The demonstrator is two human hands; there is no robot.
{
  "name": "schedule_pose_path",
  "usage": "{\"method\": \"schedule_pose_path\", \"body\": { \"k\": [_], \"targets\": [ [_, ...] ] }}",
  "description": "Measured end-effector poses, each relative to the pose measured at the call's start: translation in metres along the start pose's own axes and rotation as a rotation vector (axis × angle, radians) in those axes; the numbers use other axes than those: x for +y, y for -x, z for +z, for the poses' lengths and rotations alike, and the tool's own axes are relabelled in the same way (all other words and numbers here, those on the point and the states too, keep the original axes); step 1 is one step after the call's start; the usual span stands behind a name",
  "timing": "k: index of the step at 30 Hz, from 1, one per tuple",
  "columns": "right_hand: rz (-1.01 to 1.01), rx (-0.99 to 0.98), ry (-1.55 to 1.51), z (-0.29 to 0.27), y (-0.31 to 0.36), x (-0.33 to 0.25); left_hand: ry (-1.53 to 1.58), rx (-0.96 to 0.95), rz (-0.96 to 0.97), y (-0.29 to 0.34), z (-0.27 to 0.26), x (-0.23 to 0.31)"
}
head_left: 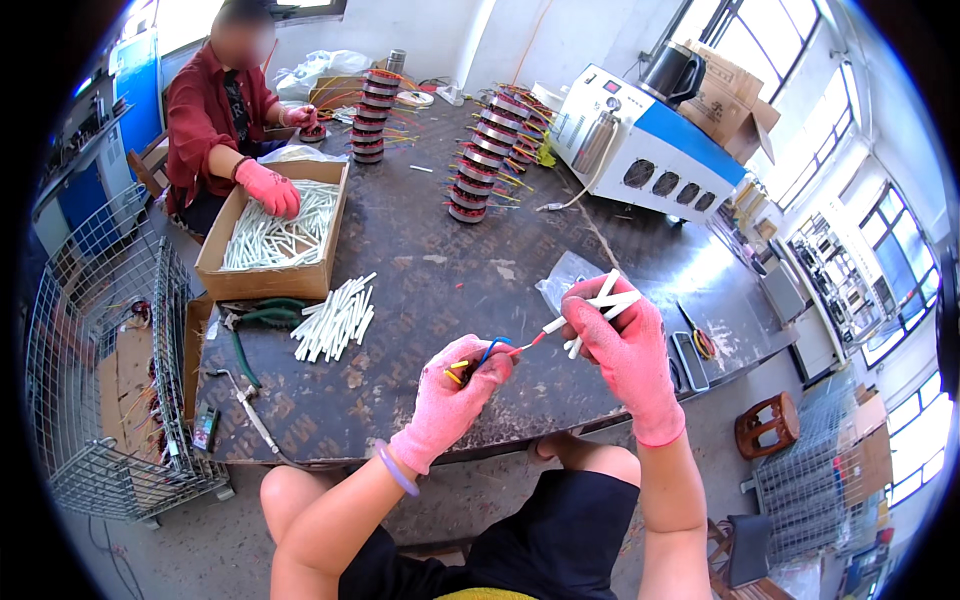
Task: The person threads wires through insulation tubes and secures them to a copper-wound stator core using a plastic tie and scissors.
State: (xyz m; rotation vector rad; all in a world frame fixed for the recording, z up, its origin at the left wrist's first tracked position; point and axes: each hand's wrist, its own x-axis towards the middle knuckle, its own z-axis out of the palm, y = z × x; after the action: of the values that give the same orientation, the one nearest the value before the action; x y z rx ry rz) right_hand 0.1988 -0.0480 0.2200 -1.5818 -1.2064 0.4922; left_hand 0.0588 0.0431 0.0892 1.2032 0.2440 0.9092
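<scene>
My left hand [448, 398], in a pink glove, pinches a few coloured wires; a blue wire [492, 346], a yellow wire [458, 366] and a red wire [515, 352] stick out of its fingers. Several thin white tubes [618, 299] are held in my right hand [628, 362], also gloved in pink. One of these tubes points left, its end at the tip of the red wire; whether the wire is inside it I cannot tell. A loose pile of white tubes [336, 318] lies on the dark table [420, 270] to the left.
Across at far left, a co-worker [215, 130] has one gloved hand in a cardboard box [270, 287] of white tubes. Stacks of wired rings [470, 190] stand at the back. A white-and-blue machine [650, 150] is behind right; scissors [700, 340] and green-handled pliers [268, 313] lie nearer.
</scene>
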Motion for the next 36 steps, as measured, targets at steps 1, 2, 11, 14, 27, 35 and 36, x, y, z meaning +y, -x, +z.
{"method": "schedule_pose_path", "body": {
  "k": [1,2,11,14,27,35,36],
  "targets": [
    [0.016,-0.009,-0.01,0.0,0.0,-0.001,-0.005,0.004,0.018,0.0,0.0,0.0],
    [0.033,-0.017,-0.018,0.0,0.0,-0.002,-0.006,0.006,0.036,-0.001,0.0,-0.001],
    [0.078,-0.051,-0.024,-0.002,0.0,-0.01,-0.137,-0.003,0.083,-0.002,-0.003,-0.008],
    [0.051,-0.044,0.059,0.001,-0.001,-0.008,-0.277,0.032,0.184,-0.002,-0.004,-0.01],
    [0.176,-0.111,-0.175,-0.005,0.004,0.0,-0.396,0.104,0.273,0.0,-0.001,-0.002],
    [0.101,-0.004,-0.192,-0.001,0.005,0.017,-0.414,0.06,0.334,0.0,-0.001,0.002],
    [0.095,0.006,-0.197,0.0,0.005,0.018,-0.418,0.061,0.324,0.001,-0.001,0.001]
  ]
}}
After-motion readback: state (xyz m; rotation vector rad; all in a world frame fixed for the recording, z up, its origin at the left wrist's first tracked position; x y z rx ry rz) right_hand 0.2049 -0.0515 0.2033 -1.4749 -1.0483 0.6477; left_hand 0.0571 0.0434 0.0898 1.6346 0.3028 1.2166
